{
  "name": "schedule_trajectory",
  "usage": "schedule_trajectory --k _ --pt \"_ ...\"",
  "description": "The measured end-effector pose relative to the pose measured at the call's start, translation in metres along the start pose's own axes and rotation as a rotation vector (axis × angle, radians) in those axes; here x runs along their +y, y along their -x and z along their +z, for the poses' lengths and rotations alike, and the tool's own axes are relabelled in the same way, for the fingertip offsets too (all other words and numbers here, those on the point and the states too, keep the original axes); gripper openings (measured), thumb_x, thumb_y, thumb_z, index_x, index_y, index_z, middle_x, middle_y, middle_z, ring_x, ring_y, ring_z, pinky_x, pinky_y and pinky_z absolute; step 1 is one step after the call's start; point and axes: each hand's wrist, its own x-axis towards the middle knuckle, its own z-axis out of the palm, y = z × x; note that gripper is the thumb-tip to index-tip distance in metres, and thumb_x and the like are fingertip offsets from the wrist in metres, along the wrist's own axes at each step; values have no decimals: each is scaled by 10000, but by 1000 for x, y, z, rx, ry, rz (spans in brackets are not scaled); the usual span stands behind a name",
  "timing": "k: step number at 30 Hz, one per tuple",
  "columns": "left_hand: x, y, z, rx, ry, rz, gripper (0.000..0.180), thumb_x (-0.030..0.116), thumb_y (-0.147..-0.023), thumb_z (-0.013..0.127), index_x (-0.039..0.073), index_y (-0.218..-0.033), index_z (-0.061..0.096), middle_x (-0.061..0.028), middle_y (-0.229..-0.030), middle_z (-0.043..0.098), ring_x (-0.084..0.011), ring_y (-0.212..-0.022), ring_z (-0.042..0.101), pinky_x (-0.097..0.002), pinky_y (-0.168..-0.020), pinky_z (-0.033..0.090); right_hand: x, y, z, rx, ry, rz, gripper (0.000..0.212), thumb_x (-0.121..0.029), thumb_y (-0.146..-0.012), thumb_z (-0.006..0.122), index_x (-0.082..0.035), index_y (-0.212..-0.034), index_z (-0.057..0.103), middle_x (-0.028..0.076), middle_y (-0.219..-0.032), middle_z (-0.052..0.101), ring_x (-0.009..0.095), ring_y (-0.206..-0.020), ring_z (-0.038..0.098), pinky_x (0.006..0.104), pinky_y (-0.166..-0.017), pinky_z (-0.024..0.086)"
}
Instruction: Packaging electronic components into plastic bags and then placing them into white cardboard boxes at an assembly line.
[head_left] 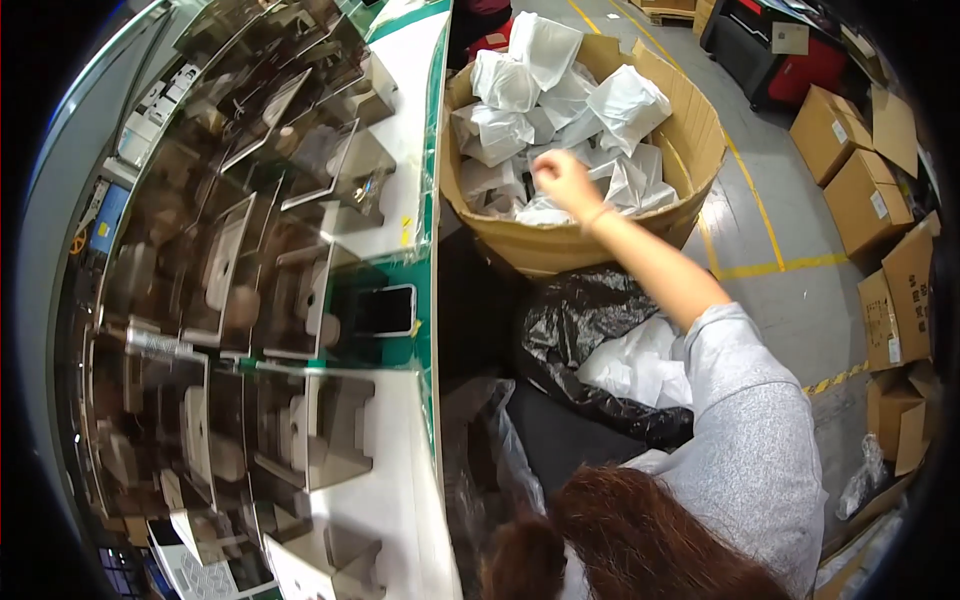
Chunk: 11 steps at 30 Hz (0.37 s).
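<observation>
My right arm, in a grey short sleeve, stretches forward from the lower right. At its end my right hand [565,182] is over a large cardboard bin [705,165], close above the pile inside. Its fingers look bent inward, but blur hides their tips and whether anything is between them. Several white wrapped packages [628,108] are heaped in the bin, some of them above its rim. Below my forearm lies a crumpled black plastic bag [565,325], its mouth spread around white wrapping [640,365]. My left hand is out of the picture.
Along the left, a long worktable [405,440] carries rows of brown see-through dividers [240,270] with grey parts between them. A phone [387,310] lies on its green section. Cardboard boxes [865,205] line the right side, beyond yellow floor lines.
</observation>
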Motion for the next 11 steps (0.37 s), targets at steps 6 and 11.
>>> schedule_trajectory --k 6,11 --pt "-164 67 1 166 -276 31 448 16 -734 702 -63 -1146 543 -238 -1068 599 -327 -946 586 -396 -853 472 205 -56 -146 187 435 595 322 -106 -743 576 -108 -1045 688 126 -1020 674 183 -846 640 347 -687 530" --pt "-103 14 -49 145 -175 -288 377 72 -745 670 -79 -1086 619 -261 -990 648 -382 -868 624 -449 -787 493 209 -35 -141 180 -45 931 476 -65 -752 530 -167 -1209 617 32 -1066 638 139 -821 598 322 -660 505"
